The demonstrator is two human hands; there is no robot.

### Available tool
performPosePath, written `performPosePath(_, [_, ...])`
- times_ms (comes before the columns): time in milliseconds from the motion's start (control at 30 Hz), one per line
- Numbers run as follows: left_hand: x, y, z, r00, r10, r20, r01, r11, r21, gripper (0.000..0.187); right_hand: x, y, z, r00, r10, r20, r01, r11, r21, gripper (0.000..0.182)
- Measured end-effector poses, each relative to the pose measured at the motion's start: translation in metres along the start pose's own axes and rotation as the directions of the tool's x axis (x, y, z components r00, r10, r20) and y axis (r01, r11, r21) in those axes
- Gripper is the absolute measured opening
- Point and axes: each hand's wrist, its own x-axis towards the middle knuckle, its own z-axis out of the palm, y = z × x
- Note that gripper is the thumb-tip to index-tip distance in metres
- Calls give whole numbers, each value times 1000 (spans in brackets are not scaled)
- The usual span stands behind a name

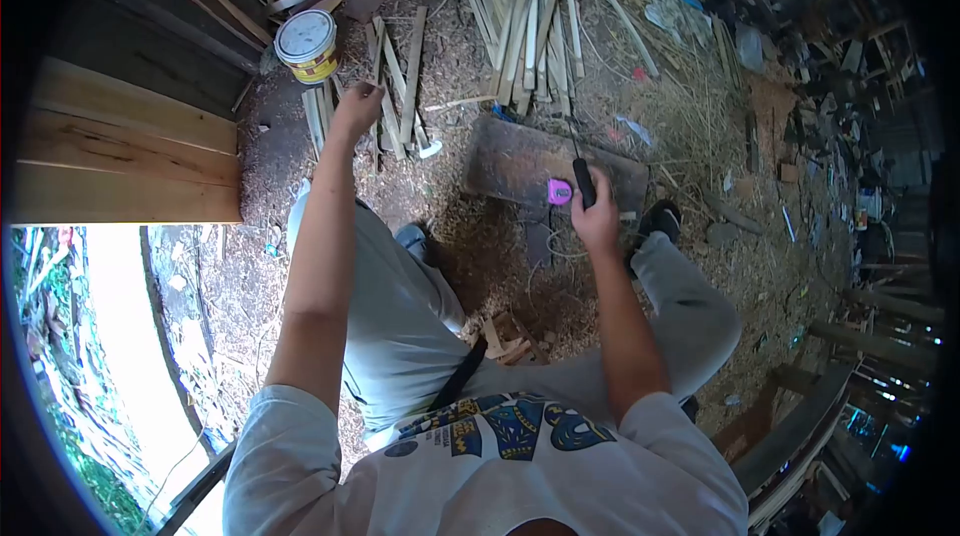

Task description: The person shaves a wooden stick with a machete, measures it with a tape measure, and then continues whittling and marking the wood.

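My left hand (358, 111) is stretched forward over the ground, near the thin wood strips (410, 81) and a bucket. Its fingers are curled together; what they hold, if anything, is too small to make out. My right hand (597, 216) is wrapped around the black handle of a tool with a thin, dark shaft (583, 183), which points away from me above a low wooden plank (515, 156). Just left of that handle, a pink tape measure (559, 192) rests at the plank's near edge.
A white-lidded bucket (306, 41) stands at the far left beside a plank wall (130, 156). More wood strips (530, 36) lie piled ahead. Shavings and straw (690, 106) cover the floor. Wood offcuts (510, 341) lie between my legs. A wooden rail (800, 436) runs at the right.
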Motion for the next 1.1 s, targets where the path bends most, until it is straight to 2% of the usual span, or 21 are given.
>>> performPosePath(33, [4,-6,5,999,1,-36,0,1000,20,52,18,-45,-20,972,219,90,-218,976,-27,46])
performPosePath(67, [1,0,1,1000,-2,5,2,1000,28,51,33,-64,-29,974,204,96,-202,979,-28,46])
performPosePath(133, [8,-4,3,1000,-19,16,18,998,52,50,59,-88,-39,987,12,161,2,997,-83,41])
performPosePath(167, [11,-8,6,1000,-23,17,21,997,74,49,68,-107,-41,991,53,127,-46,997,-57,33])
performPosePath(200, [15,-13,8,1000,-25,17,24,997,77,49,74,-126,-47,990,54,130,-47,997,-55,33])
performPosePath(267, [21,-20,10,995,-62,81,51,991,126,48,84,-165,-59,981,84,173,-75,995,-61,27])
performPosePath(300, [10,-2,0,985,-120,120,107,988,108,46,86,-179,-60,977,92,192,-82,995,-59,24])
performPosePath(367, [15,-13,4,991,-81,109,64,986,152,45,88,-200,-51,950,161,267,-138,985,-103,25])
performPosePath(400, [19,-21,8,994,-38,100,18,980,196,44,89,-207,-45,914,231,334,-190,970,-151,26])
performPosePath(433, [23,-30,15,994,-42,104,21,980,196,44,85,-199,-19,937,176,301,-134,979,-156,25])
performPosePath(533, [41,-52,36,990,5,142,-51,947,318,39,82,-187,-9,941,223,254,-170,962,-216,25])
performPosePath(567, [44,-57,48,978,-20,210,-65,918,391,38,77,-172,-3,973,109,203,-70,979,-191,25])
performPosePath(600, [47,-57,58,960,-49,275,-87,884,459,37,73,-173,-5,972,110,206,-70,979,-192,25])
performPosePath(667, [31,-39,67,950,-97,298,-45,898,438,38,63,-176,-10,955,171,242,-132,977,-169,25])
performPosePath(700, [30,-39,77,930,-156,333,-29,872,489,38,57,-175,-7,954,175,244,-135,976,-173,25])
performPosePath(767, [31,-59,105,904,-219,366,-14,843,538,39,46,-173,5,979,100,179,-70,984,-163,24])
performPosePath(867, [24,-97,151,883,-386,266,165,787,595,43,44,-185,12,972,121,199,-91,984,-152,24])
performPosePath(933, [15,-108,170,901,-348,260,204,867,455,42,44,-190,15,970,129,205,-100,984,-146,24])
performPosePath(967, [19,-120,183,898,-353,263,206,866,456,42,44,-192,16,969,141,201,-114,983,-141,24])
performPosePath(1033, [25,-155,219,967,-253,28,226,901,370,44,43,-196,18,971,140,196,-112,983,-148,23])
performPosePath(1100, [31,-160,227,957,-283,60,252,917,310,42,43,-201,20,975,132,181,-104,982,-156,23])
